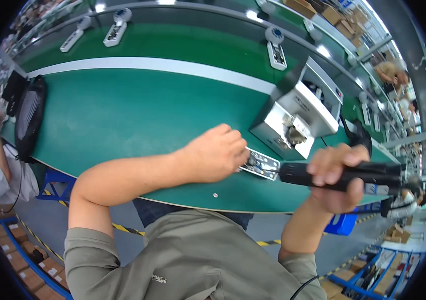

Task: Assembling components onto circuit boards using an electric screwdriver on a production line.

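My left hand is closed on one end of a narrow white housing with its inner parts exposed, and holds it down on the green bench. The fingers hide that end of the housing. In my right hand is a black electric screwdriver, lying almost level with its bit pointing left. The bit's tip reaches the right part of the housing; whether a screw sits under it is too small to tell. Just behind the housing stands a silver metal screw feeder.
Beyond the pale rail, a green conveyor carries several white housings with round heads. A black mesh-faced item rests at the bench's left end, beside another person. A small round piece lies near the front edge. A blue bin stands below right.
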A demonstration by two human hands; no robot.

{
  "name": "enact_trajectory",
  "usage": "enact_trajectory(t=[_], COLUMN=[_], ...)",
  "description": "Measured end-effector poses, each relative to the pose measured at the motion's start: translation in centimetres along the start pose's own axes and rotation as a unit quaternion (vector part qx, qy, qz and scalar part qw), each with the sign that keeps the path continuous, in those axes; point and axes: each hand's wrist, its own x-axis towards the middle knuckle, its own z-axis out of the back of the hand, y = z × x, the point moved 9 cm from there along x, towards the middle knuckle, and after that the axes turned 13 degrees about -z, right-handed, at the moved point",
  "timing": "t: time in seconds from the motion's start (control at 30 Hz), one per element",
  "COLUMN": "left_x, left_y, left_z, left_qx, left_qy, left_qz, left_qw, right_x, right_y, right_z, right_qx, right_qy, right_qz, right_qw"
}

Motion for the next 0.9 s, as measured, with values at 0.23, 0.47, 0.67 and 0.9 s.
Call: enact_trajectory(t=[0.23, 0.47, 0.67, 0.9], left_x=[0.4, -3.5, -8.2, -8.4], left_y=[-0.6, 9.9, 23.7, 26.5], left_z=[1.3, 7.6, 7.0, 2.4], left_qx=[0.088, 0.188, 0.368, 0.291], left_qy=[0.098, 0.141, 0.129, 0.112], left_qz=[0.012, 0.132, 0.224, 0.346], left_qw=[0.991, 0.963, 0.893, 0.885], right_x=[-4.9, -4.3, -5.1, -6.3], right_y=[0.8, -1.2, -1.1, -1.1], right_z=[8.1, 8.2, 8.9, 9.4], right_qx=[-0.143, -0.110, -0.094, -0.071], right_qy=[-0.234, -0.220, -0.227, -0.230], right_qz=[-0.015, 0.025, 0.037, 0.052], right_qw=[0.962, 0.969, 0.969, 0.969])
